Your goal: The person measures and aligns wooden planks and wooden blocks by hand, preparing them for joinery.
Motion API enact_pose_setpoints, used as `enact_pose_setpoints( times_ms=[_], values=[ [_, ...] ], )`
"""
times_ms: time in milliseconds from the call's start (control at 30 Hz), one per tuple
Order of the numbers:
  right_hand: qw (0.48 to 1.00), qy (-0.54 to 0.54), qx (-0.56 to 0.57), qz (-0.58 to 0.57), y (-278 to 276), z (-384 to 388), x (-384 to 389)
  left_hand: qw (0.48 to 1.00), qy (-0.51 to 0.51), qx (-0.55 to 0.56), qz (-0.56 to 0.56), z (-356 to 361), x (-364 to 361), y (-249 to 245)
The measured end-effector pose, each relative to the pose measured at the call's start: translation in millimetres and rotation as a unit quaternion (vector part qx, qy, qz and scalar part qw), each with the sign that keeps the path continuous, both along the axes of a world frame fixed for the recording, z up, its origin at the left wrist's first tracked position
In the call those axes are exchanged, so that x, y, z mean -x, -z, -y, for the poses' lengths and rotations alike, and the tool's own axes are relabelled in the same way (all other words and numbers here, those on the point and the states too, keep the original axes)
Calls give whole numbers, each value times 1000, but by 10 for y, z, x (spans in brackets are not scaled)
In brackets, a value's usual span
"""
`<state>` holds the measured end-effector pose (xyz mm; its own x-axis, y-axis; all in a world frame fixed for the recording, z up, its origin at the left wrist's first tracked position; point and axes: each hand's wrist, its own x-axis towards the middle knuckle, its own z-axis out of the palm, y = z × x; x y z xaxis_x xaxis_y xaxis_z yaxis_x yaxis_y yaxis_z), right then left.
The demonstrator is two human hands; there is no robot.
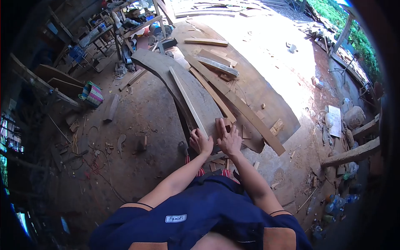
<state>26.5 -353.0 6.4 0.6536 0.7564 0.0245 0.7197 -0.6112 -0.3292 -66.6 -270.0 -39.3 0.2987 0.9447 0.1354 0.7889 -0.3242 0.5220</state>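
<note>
A pale narrow wooden strip [184, 97] lies lengthwise on a wide curved plank [205, 102]. My left hand [201, 142] is at the strip's near end, with its fingers closed about that end and the plank's edge. Beside it, my right hand [229, 141] rests on the near right corner of the plank. Its index and middle fingers point forward, pressed flat on the wood, while the other fingers are partly bent. Close by those fingers is a small dark reddish piece [228, 127], partly hidden. A longer light batten [213, 95] runs along the plank's right side.
A large worn wooden sheet [266, 98] lies to the right, bearing a long beam [250, 118] and several offcuts. A woven checkered basket [91, 94] stands on the left. Wood scraps and cords litter the floor. Plastic bottles [336, 204] lie at the lower right.
</note>
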Motion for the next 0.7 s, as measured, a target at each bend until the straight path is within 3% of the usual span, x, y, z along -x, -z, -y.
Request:
enact_pose_setpoints(
  times_ms=[67,200,400,467,533,700],
  values=[
    [1000,-5,7,5,-24,21,-16,1000,-9,-11,-11,-33,-42,37],
    [999,-8,31,-2,-93,13,-62,975,43,-27,217,-144,73,58],
    [999,-14,25,-18,-148,15,-3,934,-4,135,332,-229,136,-1172],
    [999,-13,32,-13,-146,4,1,911,1,161,380,-290,82,-1283],
    [999,-4,39,-9,-148,30,-9,856,47,245,453,-348,105,-1349],
    [999,-2,44,-13,-131,14,-3,863,20,251,439,-281,111,-1271]
  ],
)
